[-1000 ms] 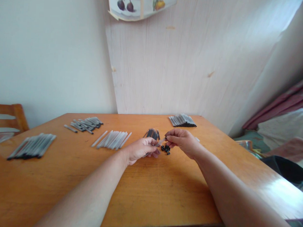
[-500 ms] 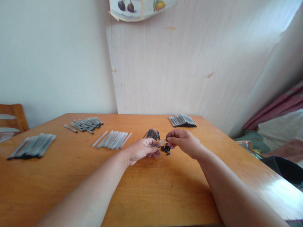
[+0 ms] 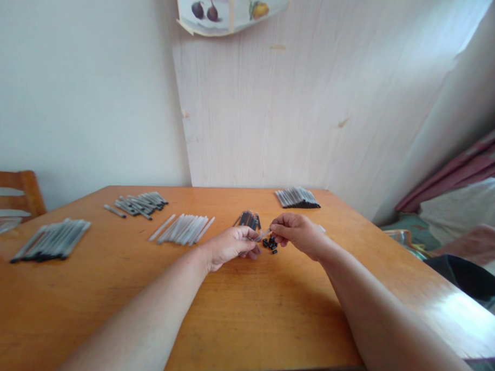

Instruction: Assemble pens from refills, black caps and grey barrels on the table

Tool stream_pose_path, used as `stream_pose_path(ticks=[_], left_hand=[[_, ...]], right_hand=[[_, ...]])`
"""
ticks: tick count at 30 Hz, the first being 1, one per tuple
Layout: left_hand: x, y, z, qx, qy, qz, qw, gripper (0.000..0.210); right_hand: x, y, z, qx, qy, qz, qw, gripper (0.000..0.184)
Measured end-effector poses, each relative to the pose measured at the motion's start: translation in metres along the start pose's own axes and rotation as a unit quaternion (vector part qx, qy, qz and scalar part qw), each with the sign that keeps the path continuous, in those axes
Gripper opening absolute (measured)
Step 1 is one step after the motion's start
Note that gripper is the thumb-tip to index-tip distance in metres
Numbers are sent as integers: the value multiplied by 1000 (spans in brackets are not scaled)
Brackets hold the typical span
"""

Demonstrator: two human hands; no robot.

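My left hand point(image 3: 235, 245) is closed around a clear pen barrel point(image 3: 264, 234), which points up and to the right. At the barrel's far end, my right hand point(image 3: 291, 230) pinches with thumb and forefinger; whether a small part is also between those fingertips I cannot make out. Just below lie several small black plugs point(image 3: 270, 243) in a loose heap. Behind my left fingers is a bundle of dark pen refills point(image 3: 248, 219), partly hidden by the hand. Left of that hand lies a row of whitish empty barrels point(image 3: 184, 229).
Pens with black ends lie in piles at the table's left point(image 3: 53, 239), far left point(image 3: 139, 203) and far right point(image 3: 297, 197). A small pale piece point(image 3: 321, 228) sits behind my right wrist. The wooden table point(image 3: 243, 315) meets a wall panel. A black bin point(image 3: 463, 277) stands off its right edge.
Both hands stay nearly in place at the barrel. My right fingertips have shifted very slightly on its end. The whole view has moved a little.
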State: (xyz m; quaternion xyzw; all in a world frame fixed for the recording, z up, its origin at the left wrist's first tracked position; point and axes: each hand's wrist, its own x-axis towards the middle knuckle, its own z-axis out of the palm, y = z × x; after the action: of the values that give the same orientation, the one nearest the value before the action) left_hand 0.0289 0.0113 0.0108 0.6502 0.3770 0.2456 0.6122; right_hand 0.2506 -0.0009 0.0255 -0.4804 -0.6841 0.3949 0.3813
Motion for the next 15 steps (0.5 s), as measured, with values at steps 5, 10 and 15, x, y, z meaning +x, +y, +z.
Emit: stream_pose_path(ticks=[5, 10, 15], left_hand=[[-1, 1, 1, 8, 3, 5, 1000, 27], [-1, 1, 2, 11, -2, 4, 1000, 25], [0, 0, 1, 8, -3, 6, 1000, 23]], right_hand=[[-1, -3, 3, -187, 56, -29, 980, 33], [0, -6, 3, -225, 48, -47, 972, 46], [-2, -6, 1, -128, 40, -33, 990, 37]])
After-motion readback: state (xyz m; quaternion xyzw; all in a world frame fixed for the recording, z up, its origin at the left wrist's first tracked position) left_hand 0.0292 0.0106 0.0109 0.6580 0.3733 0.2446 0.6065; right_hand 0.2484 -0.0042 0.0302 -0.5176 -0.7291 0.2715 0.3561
